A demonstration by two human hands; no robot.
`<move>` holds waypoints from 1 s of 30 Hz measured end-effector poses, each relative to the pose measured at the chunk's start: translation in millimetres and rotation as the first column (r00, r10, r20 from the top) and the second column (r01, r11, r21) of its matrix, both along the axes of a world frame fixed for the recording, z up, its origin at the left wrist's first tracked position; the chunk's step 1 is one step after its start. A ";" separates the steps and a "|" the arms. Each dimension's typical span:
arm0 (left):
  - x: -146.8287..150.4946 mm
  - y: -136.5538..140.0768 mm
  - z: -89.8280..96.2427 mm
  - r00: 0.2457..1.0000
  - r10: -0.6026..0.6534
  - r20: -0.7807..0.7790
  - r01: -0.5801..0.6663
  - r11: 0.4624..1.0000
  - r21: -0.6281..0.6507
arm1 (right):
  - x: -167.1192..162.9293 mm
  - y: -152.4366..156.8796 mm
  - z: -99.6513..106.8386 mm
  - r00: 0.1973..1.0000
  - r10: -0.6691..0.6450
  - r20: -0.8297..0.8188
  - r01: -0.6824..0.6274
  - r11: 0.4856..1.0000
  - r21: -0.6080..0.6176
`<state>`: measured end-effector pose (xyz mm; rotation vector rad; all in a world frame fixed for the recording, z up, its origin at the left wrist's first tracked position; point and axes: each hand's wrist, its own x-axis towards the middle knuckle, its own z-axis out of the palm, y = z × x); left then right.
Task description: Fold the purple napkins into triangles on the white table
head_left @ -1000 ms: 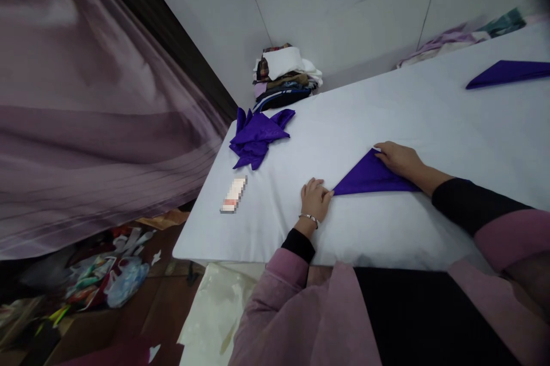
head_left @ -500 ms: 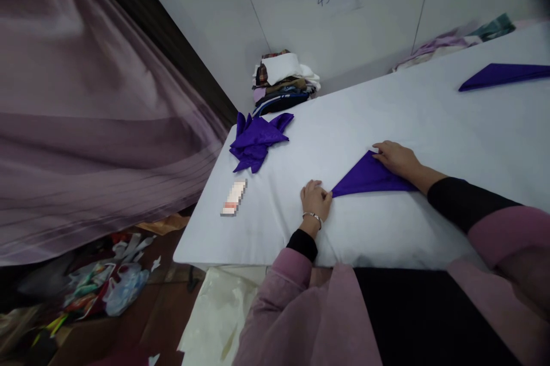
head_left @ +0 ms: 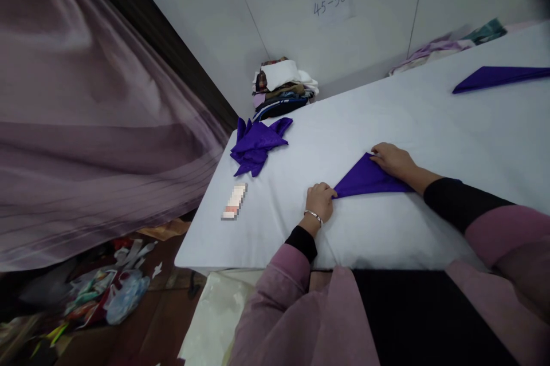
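Note:
A purple napkin (head_left: 365,178), folded into a triangle, lies on the white-covered table (head_left: 326,125) in front of me. My left hand (head_left: 320,203), with a bracelet at the wrist, pinches its left corner between thumb and curled fingers. At the upper corner my right hand (head_left: 393,161) grips the edge between thumb and fingertips, and the hand and forearm hide the napkin's right part. A crumpled heap of purple napkins (head_left: 258,145) rests near the table's left end. Another folded purple napkin (head_left: 501,78) lies flat at the far right.
A stack of folded cloths (head_left: 281,88) stands by the wall at the back. A blurred-out flat object (head_left: 235,201) lies near the table's left edge. Draped fabric (head_left: 107,125) hangs at left, above plastic bags (head_left: 124,297) on the floor. More cloth (head_left: 447,48) lies behind the table.
The fingers of my left hand have closed in at the napkin's left corner. My right hand keeps its place on the upper corner. The whole view has shifted slightly.

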<state>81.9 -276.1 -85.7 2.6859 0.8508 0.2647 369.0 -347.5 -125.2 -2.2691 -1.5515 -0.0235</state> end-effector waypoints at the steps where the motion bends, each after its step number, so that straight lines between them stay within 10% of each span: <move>1: 1.3 0.6 0.8 1.000 0.011 -0.014 -0.011 1.000 -0.008 | 0.1 0.0 0.0 1.000 0.006 0.004 -0.006 1.000 0.000; 13: 24.7 2.2 11.1 0.958 0.212 -0.195 -0.221 0.975 -0.025 | -1.2 -1.7 0.9 0.997 0.049 0.053 -0.051 0.998 0.029; 30: -27.3 21.2 -4.4 0.962 0.268 0.048 -0.259 0.956 -0.138 | -2.0 -1.8 1.8 0.998 0.050 0.024 -0.052 0.997 0.049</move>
